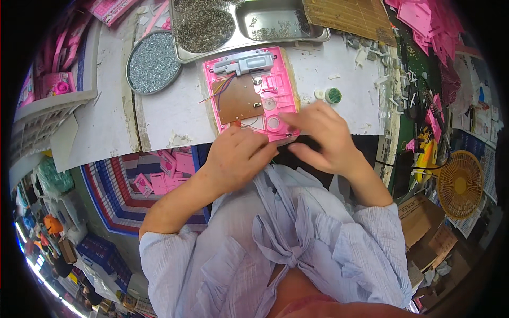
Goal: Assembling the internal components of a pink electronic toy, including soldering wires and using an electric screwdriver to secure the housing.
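Observation:
A pink plastic housing [289,98] lies open on the white worktable, directly before me. A brown circuit board [237,98] covers its left part, with thin coloured wires at the board's upper left. Across the far end of the housing sits a grey plastic mechanism [245,64]. My left hand [236,156] is closed at the near edge, its fingertips beside a small red-orange part and thin wires; what they hold is hidden. My right hand [326,139] is at the near right corner, thumb and fingers apart, fingertips by a round opening in the housing.
A round dish of small silvery screws [154,62] stands left of the housing. Beyond it is a metal tray [248,45] of small metal parts. A small green-topped container [333,95] sits at right. Below the table's edge, a blue-and-red basket [114,199] holds pink parts.

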Demonstrator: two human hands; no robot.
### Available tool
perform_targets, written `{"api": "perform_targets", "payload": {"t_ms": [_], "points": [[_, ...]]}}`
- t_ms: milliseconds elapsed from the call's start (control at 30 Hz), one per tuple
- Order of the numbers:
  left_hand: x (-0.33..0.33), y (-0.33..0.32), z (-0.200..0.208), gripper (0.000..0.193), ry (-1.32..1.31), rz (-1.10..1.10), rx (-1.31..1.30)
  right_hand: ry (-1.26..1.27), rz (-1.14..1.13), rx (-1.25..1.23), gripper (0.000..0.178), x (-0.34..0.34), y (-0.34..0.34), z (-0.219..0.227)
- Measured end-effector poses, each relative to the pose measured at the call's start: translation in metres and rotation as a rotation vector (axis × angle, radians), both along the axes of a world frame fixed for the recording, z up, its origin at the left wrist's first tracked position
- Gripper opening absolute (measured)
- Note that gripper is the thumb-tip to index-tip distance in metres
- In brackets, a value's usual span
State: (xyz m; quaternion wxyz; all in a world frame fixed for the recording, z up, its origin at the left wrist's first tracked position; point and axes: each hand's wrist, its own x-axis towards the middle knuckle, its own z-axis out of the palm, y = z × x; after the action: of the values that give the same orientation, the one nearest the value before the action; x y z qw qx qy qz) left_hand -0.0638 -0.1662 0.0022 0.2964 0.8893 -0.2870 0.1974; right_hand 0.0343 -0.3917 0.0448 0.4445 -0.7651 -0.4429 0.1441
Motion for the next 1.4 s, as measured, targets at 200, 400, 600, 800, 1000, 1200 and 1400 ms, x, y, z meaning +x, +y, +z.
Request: {"api": "perform_targets", "payload": {"t_ms": [200,400,600,800,1000,1200,1400], "points": [[-0.034,0.029,-0.005,0.029,0.06,0.116,-0.072,-0.426,0.171,-0.12,0.046,-0.005,0.041,-0.024],[-0.055,0.042,-0.006,0.013,0.3,0.413,-0.078,-0.558,0.071,-0.029,0.034,-0.022,0.074,-0.035],[-0.087,0.018,-0.035,0.016,0.394,0.237,-0.067,-0.448,0.085,-0.045,0.036,-0.034,0.076,-0.034],[-0.065,0.053,0.001,0.023,0.608,0.103,-0.168,-0.508,0.023,-0.071,0.032,-0.036,0.081,-0.04],[-0.04,0.051,-0.016,0.03,0.351,0.217,-0.203,-0.405,0.114,-0.069,0.025,-0.009,0.061,-0.019],[-0.038,0.05,-0.021,0.029,0.365,0.21,-0.246,-0.516,-0.12,-0.062,0.022,0.044,0.052,-0.033],[-0.04,0.048,-0.022,0.027,0.37,0.24,-0.267,-0.594,-0.049,-0.142,0.024,0.05,0.057,-0.035]]}}
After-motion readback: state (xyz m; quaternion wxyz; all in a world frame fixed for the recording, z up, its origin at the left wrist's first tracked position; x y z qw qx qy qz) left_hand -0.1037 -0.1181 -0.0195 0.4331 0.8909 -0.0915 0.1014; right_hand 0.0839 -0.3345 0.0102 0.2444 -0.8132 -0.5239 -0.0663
